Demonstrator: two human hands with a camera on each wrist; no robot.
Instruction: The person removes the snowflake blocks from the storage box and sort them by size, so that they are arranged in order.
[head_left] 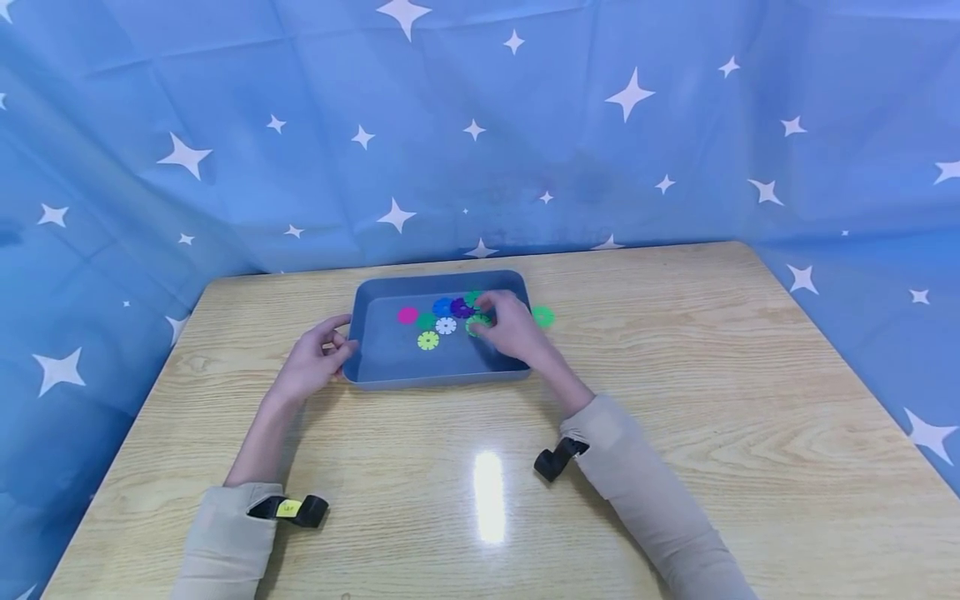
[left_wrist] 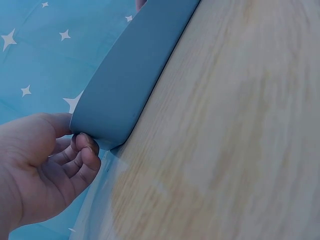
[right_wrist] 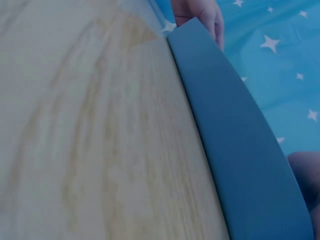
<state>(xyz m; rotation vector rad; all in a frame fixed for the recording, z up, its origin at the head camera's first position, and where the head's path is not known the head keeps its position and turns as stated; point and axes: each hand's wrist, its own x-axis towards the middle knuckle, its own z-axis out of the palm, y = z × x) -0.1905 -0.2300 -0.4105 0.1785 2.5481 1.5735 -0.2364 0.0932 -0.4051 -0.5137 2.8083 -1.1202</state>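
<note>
A blue-grey tray (head_left: pixel 390 367) lies on the table with several toothed plastic discs inside: a pink disc (head_left: pixel 408 315), a white disc (head_left: pixel 446 326), a yellow-green disc (head_left: pixel 427 340), blue, purple and green ones. The left hand (head_left: pixel 318 358) grips the tray's left wall; in the left wrist view the thumb and curled fingers of that hand (left_wrist: pixel 45 167) pinch the corner of the tray (left_wrist: pixel 125 75). Over the tray's right part, the right hand (head_left: pixel 512 329) has its fingers bent down among green discs; whether it pinches one is unclear. The right wrist view shows mostly the tray wall (right_wrist: pixel 235 135).
A green disc (head_left: pixel 543 317) lies just outside the tray's right wall. The wooden table (head_left: pixel 712 358) extends around the tray, and a blue cloth with white stars (head_left: pixel 525 167) hangs behind it. Black wrist mounts (head_left: pixel 558 460) sit on both sleeves.
</note>
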